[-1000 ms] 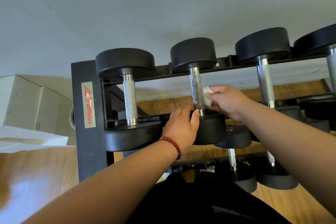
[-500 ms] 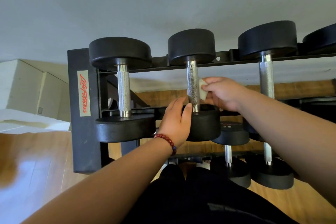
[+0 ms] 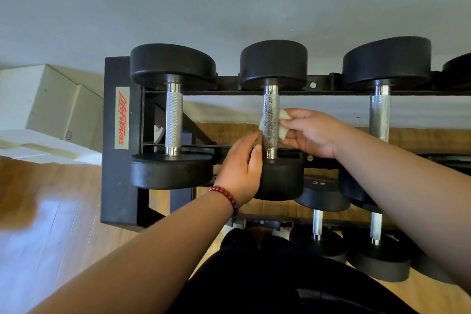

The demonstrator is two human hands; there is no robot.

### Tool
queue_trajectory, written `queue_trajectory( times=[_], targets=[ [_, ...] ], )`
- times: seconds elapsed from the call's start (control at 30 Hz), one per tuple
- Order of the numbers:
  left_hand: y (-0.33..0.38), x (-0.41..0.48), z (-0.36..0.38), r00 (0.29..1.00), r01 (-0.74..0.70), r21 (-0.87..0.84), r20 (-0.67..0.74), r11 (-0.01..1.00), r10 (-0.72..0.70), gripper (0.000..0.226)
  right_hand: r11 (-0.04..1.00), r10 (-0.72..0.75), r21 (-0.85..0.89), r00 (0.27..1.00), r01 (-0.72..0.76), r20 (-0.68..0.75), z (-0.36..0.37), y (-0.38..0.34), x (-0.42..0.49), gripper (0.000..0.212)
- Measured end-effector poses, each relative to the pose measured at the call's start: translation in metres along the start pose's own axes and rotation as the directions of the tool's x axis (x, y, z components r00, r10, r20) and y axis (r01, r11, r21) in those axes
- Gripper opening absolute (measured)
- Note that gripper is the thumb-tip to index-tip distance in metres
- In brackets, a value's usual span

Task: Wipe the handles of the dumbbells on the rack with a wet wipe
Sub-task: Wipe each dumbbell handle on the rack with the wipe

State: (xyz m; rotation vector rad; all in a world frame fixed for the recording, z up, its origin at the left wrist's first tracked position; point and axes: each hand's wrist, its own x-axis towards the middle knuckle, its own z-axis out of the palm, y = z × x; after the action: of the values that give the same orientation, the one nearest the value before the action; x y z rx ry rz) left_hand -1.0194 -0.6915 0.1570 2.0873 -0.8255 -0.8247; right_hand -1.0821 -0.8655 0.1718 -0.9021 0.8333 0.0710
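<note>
where the wooden floor (image 3: 51, 211) meets the pale wall (image 3: 229, 7) at far left, cardboard boxes (image 3: 46, 99) stand beside the black rack (image 3: 112, 160), whose end post carries a tan label (image 3: 122, 117) with red lettering. on the rack's top tier the left dumbbell (image 3: 173, 120) lies across the two rails, with nothing touching it. next along, the left hand (image 3: 242, 168), a red bead bracelet (image 3: 225, 195) at its wrist, rests on the near head of the middle dumbbell (image 3: 274, 64). its fingers lie fairly straight over the head's left edge, and the thumb points up just beside the foot of the bar, gripping nothing. about halfway along that dumbbell's knurled steel handle (image 3: 270, 107), the wet wipe (image 3: 283, 132) is wrapped round the back, its white edges showing on both sides of the bar. the right hand (image 3: 313, 132) comes in from the right and pinches the wet wipe between thumb and curled fingers, holding it against the handle. further right, the right dumbbell (image 3: 379, 115) sits on the same tier, untouched, and the edge of another black head shows at the border. on the tier below, two lower dumbbells (image 3: 317, 224) lie under the right forearm. dark clothing (image 3: 280, 288) fills the bottom middle.
</note>
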Motion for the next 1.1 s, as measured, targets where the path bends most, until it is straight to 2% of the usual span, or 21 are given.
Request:
queue_trajectory(
  times=[0.13, 0.27, 0.47, 0.6, 0.67, 0.8, 1.0, 1.1],
  targets=[
    [-0.001, 0.001, 0.001, 1.000, 0.018, 0.008, -0.005, 1.000, -0.018, 0.042, 0.998, -0.023, -0.066, 1.000, 0.023, 0.003, -0.007, 0.001, -0.002, 0.023],
    [0.000, 0.000, 0.001, 1.000, 0.028, 0.015, -0.002, 0.999, -0.028, 0.044, 0.994, -0.110, 0.016, 0.992, 0.111, -0.063, -0.003, -0.007, 0.012, 0.027],
    [-0.002, 0.001, 0.002, 0.999, 0.039, 0.015, -0.012, 0.999, -0.038, 0.044, 0.996, -0.028, -0.080, 0.999, 0.029, 0.016, -0.009, 0.001, 0.005, 0.023],
    [-0.001, 0.000, 0.002, 0.999, 0.037, 0.017, -0.017, 0.999, -0.036, 0.044, 0.986, -0.097, 0.131, 0.994, 0.103, -0.056, -0.001, -0.012, 0.019, 0.026],
    [0.000, 0.000, 0.001, 0.999, 0.030, 0.031, -0.016, 0.999, -0.029, 0.044, 0.978, -0.079, 0.191, 0.996, 0.088, -0.052, 0.001, -0.010, 0.022, 0.027],
    [0.002, -0.001, 0.001, 1.000, 0.007, 0.032, -0.029, 0.999, -0.006, 0.041, 0.999, 0.000, 0.037, 1.000, 0.000, -0.006, -0.007, 0.002, 0.013, 0.029],
    [0.000, 0.000, 0.001, 1.000, 0.024, 0.033, -0.012, 0.999, -0.023, 0.044, 0.991, -0.103, 0.077, 0.992, 0.108, -0.076, 0.002, -0.006, 0.015, 0.026],
    [0.000, 0.001, 0.001, 1.000, 0.019, 0.025, -0.011, 0.999, -0.019, 0.043, 0.987, -0.154, -0.068, 0.983, 0.148, -0.098, 0.000, 0.003, 0.002, 0.024]
  ],
)
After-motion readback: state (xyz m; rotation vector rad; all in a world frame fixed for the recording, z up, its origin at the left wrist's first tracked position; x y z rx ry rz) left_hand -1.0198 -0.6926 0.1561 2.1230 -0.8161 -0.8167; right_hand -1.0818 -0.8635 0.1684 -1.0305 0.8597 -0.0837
